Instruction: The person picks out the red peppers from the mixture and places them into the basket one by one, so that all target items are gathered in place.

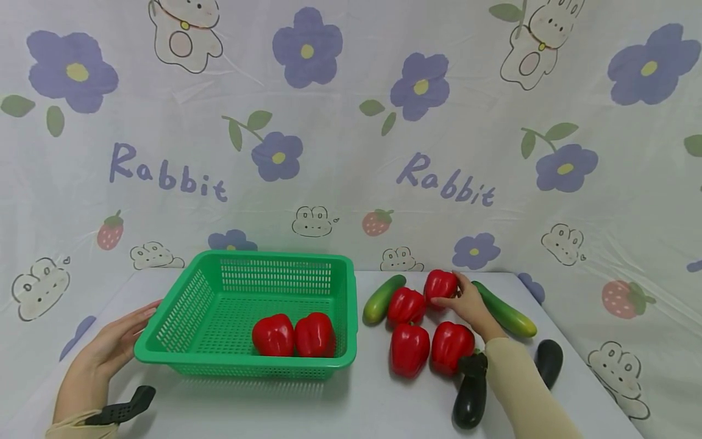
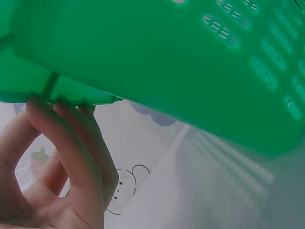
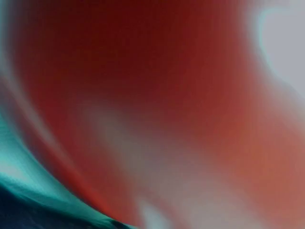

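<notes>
My left hand [image 1: 112,341] holds the left rim of a green plastic basket [image 1: 241,366]. In the left wrist view its curled fingers [image 2: 76,143] meet the rim from below. Two red bell peppers [image 1: 273,335] lie side by side in the basket's front right part. Over on the right, my right hand [image 1: 468,303] grips a red bell pepper [image 1: 439,285] at the back of the table, thumb and fingers on its right side. Blurred red fills most of the right wrist view, so the fingers are hidden there.
Three more red bell peppers [image 1: 409,350] lie in front of the right hand. A cucumber [image 1: 382,300] lies left of them, another cucumber [image 1: 507,312] right of the hand. One eggplant [image 1: 470,399] is beside the right forearm, another eggplant [image 1: 550,361] beyond it. A printed cloth [image 1: 340,122] hangs behind.
</notes>
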{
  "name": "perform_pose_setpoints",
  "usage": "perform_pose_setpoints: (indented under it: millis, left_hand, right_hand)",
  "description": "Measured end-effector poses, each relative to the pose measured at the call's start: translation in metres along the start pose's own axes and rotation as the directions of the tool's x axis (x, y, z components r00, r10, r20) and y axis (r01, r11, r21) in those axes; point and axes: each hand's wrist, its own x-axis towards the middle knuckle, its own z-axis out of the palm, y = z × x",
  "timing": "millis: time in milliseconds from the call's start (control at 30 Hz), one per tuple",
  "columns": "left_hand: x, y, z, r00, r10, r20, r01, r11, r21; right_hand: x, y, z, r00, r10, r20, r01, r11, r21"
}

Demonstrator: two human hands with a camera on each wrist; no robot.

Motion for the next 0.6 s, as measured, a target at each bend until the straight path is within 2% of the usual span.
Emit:
perform_pose_setpoints:
  millis: [300,600]
  left_hand:
    - [0.000,0.000,0.001,1.000,0.018,0.014,-0.018,0.998,0.055]
    - [0.001,0.000,0.000,1.000,0.002,-0.005,-0.002,1.000,0.020]
  right_hand:
    - [0.003,-0.007,-0.004,0.999,-0.031,-0.037,0.034,0.997,0.064]
    - [0.008,-0.022,-0.007,0.997,-0.059,-0.054,0.064,0.992,0.106]
